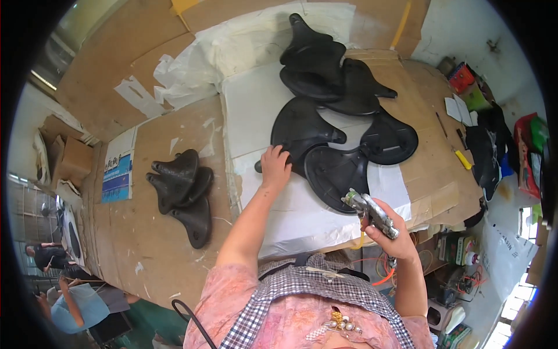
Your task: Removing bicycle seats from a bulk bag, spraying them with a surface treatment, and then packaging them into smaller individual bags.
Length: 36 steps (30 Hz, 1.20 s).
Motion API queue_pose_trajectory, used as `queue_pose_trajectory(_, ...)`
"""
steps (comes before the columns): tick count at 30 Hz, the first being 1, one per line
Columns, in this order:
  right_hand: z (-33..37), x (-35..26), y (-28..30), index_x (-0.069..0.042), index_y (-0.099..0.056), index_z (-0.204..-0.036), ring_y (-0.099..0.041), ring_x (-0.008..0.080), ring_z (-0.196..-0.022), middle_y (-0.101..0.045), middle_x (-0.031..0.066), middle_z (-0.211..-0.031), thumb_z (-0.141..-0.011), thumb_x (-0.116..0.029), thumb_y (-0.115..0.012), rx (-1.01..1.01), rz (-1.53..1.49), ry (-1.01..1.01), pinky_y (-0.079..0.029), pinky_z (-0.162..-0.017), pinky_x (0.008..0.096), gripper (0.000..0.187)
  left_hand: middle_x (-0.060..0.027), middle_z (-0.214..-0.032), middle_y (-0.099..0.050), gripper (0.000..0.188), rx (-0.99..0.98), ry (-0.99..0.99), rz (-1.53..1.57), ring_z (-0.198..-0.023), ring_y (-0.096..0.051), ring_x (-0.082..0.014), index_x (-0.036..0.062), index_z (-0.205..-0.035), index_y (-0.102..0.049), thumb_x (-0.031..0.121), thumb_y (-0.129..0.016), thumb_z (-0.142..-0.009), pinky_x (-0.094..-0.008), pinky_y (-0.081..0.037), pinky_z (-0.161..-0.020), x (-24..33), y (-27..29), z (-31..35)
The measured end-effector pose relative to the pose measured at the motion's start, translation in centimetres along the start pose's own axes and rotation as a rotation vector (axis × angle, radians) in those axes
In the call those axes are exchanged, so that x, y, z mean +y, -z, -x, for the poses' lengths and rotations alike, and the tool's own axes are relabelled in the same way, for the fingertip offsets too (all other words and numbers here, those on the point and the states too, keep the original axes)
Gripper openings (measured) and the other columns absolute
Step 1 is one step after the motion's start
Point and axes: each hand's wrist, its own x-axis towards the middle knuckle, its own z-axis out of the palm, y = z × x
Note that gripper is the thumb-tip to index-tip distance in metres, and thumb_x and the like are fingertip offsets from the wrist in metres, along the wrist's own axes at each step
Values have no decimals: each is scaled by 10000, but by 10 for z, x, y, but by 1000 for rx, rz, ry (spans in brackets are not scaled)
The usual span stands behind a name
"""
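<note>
Several black saddle-shaped plastic shells lie on the white-covered part of the table in front of me. My left hand (pixel 275 168) reaches in with its fingers curled over the narrow end of a black saddle shell (pixel 296 157) among them. My right hand (pixel 390 232) is wrapped round a spray-gun-like tool (pixel 372 214), crusted with pale residue. Its front end is just over the near edge of another saddle shell (pixel 337 174), shown with its ribbed side up. An orange hose (pixel 386 278) hangs below the right hand.
To the left, a small stack of saddle shells (pixel 186 186) lies on cardboard (pixel 122 244). A yellow-handled tool (pixel 462 158) lies at the right, near dark cloth and coloured bags (pixel 528 154). White sheeting (pixel 215 58) covers the back. Other people (pixel 75 308) are at lower left.
</note>
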Motion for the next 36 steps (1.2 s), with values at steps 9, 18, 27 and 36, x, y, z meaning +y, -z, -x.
queue_pose_trajectory(9, 5, -17, 11, -23, -406, -1270, -544, 116, -802, -584, 54, -882, -759, -23, -636, -208, 30, 5, -447, -722, 265, 560, -43, -800, -612, 177, 422, 779, 702, -648, -545, -126, -2, -975, -581, 124, -555, -853, -250, -423, -583, -77, 73, 19)
queue_pose_trajectory(18, -37, -47, -15, -16, -450, -1221, -516, 77, -749, -574, 28, -829, -751, 8, -648, -180, -113, 186, -438, -682, 223, 510, -37, -846, -602, 185, 617, 1367, 1282, -721, -576, -149, 32, -1002, -550, 125, -569, -843, -286, -450, -594, -74, 103, 136)
queue_pose_trajectory(27, -9, -14, -9, -59, -460, -1222, -548, 91, -779, -593, 29, -860, -742, -30, -672, -340, 179, -71, -452, -709, 238, 526, -67, -828, -597, 162, 1046, 1224, 1559, -735, -581, -202, 34, -931, -566, 171, -554, -846, -319, -489, -632, -112, 115, 163)
queue_pose_trajectory(36, 9, 4, 10, -35, -421, -1255, -559, 101, -829, -594, 46, -900, -764, -62, -662, -91, 16, -54, -464, -744, 256, 547, -95, -787, -563, 163, 234, 1602, 1705, -639, -555, -211, 52, -873, -548, 44, -619, -727, -327, -505, -561, -4, -38, 64)
